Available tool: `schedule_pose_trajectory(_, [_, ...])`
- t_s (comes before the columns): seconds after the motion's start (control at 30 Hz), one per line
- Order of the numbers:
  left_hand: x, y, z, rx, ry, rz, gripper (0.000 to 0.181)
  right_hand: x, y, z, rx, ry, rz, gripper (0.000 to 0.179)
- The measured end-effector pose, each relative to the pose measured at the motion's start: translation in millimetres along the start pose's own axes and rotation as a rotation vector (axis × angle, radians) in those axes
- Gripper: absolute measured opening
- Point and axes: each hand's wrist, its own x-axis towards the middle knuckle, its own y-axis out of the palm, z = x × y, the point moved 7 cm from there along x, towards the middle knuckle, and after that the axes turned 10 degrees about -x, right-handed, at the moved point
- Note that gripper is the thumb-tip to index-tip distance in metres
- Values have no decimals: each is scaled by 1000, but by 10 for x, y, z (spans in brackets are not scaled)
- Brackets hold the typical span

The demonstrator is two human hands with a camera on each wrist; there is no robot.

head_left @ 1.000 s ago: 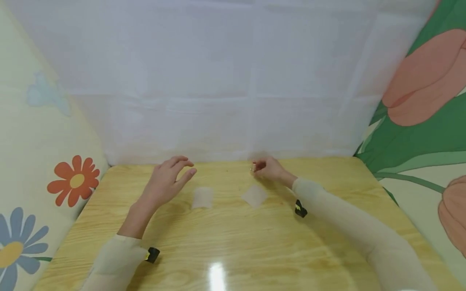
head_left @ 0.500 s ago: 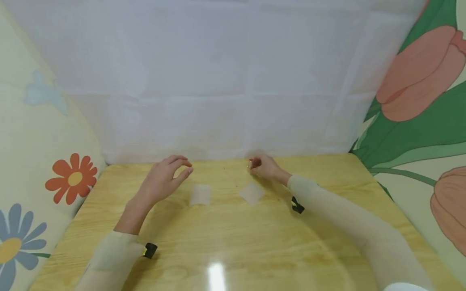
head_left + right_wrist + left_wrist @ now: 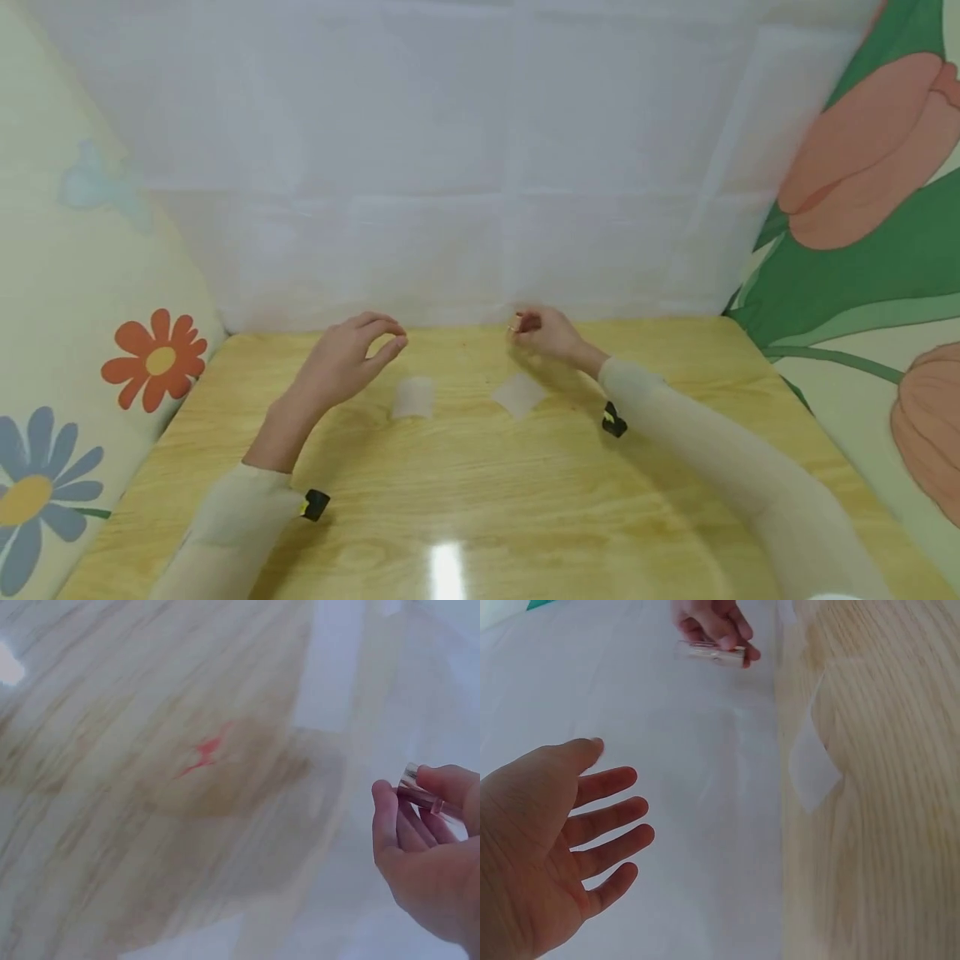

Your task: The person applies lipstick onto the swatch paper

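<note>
My right hand point(image 3: 551, 335) pinches a small shiny tube point(image 3: 516, 323), part clear and part rose-gold, over the far edge of the table. In the left wrist view the tube point(image 3: 716, 653) lies roughly level across the fingertips. The right wrist view shows its end point(image 3: 409, 777) between thumb and fingers, which hide some of it. My left hand point(image 3: 347, 360) hovers at the far left with nothing in it, fingers spread in the left wrist view. Nearest to it is a thin whitish square point(image 3: 413, 397) on the table; a second whitish square point(image 3: 519, 394), turned like a diamond, lies before the right hand.
The glossy wooden tabletop point(image 3: 465, 475) ends at a white cloth backdrop point(image 3: 420, 250). Flower-painted panels point(image 3: 847, 292) flank both sides. Black clips point(image 3: 613, 419) show at both sleeves. A red streak point(image 3: 206, 754) shows on the shiny surface in the right wrist view.
My right hand has risen a little with the tube, which now leans more. The left hand has shifted slightly, its thumb and fingertips closer together. The two squares stay put.
</note>
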Motion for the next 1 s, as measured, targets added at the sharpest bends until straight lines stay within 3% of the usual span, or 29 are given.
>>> schedule_pose_trajectory(0.17, [208, 133, -112, -53, 1, 28, 41, -115, -191, 149, 154, 9, -2, 54])
schedule_pose_trajectory(0.23, [322, 186, -196, -64, 20, 42, 41, -179, -254, 228, 172, -12, 0, 58])
schedule_pose_trajectory(0.4, [610, 312, -412, -111, 70, 78, 45, -353, -346, 395, 107, -69, -22, 61])
schedule_pose_trajectory(0.57, [822, 319, -547, -149, 77, 13, 48, -414, -353, 576, 73, -151, -34, 45])
schedule_pose_trajectory(0.77, [850, 317, -619, -209, 97, -93, 47, -502, -261, 730, 0, -226, -43, 32])
schedule_pose_trajectory(1.0, [723, 359, -670, -378, 99, -57, 46, -617, -119, 799, -38, -260, -52, 28])
